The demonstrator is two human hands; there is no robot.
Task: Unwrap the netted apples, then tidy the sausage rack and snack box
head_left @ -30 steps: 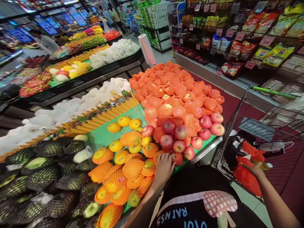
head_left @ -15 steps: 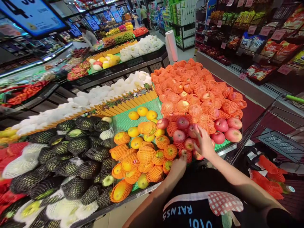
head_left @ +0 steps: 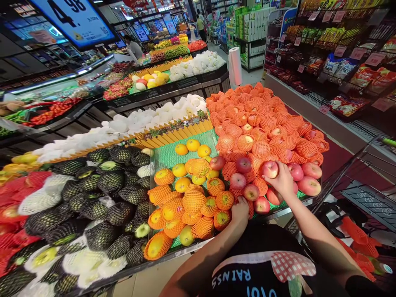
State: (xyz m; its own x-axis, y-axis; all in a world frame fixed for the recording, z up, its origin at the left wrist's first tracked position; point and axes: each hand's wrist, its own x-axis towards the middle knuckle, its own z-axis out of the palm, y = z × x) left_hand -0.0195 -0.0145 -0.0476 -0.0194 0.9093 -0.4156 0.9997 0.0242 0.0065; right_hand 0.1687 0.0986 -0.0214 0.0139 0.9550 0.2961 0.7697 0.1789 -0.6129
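Note:
My right hand (head_left: 282,181) is closed around a bare red apple (head_left: 269,169), lifted above the front of the apple display. My left hand (head_left: 240,211) rests at the display's front edge, its fingers curled on an apple in a red foam net (head_left: 249,208), partly hidden by the hand. Between my hands lie loose bare apples, among them a dark red apple (head_left: 238,180) and a striped apple (head_left: 251,192). Behind them rises a heap of apples in orange-red foam nets (head_left: 247,107). To the right of my right hand sit several bare apples (head_left: 309,185).
Oranges in orange nets (head_left: 193,202) lie left of my left hand on a green mat (head_left: 167,154). Further left are fruits in black nets (head_left: 108,181). A shopping cart (head_left: 368,198) stands at the right, a plastic bag roll (head_left: 235,66) at the back.
My right hand has picked up an apple and moved it right, away from the loose ones. My left hand stays near the same spot. The camera view has shifted slightly.

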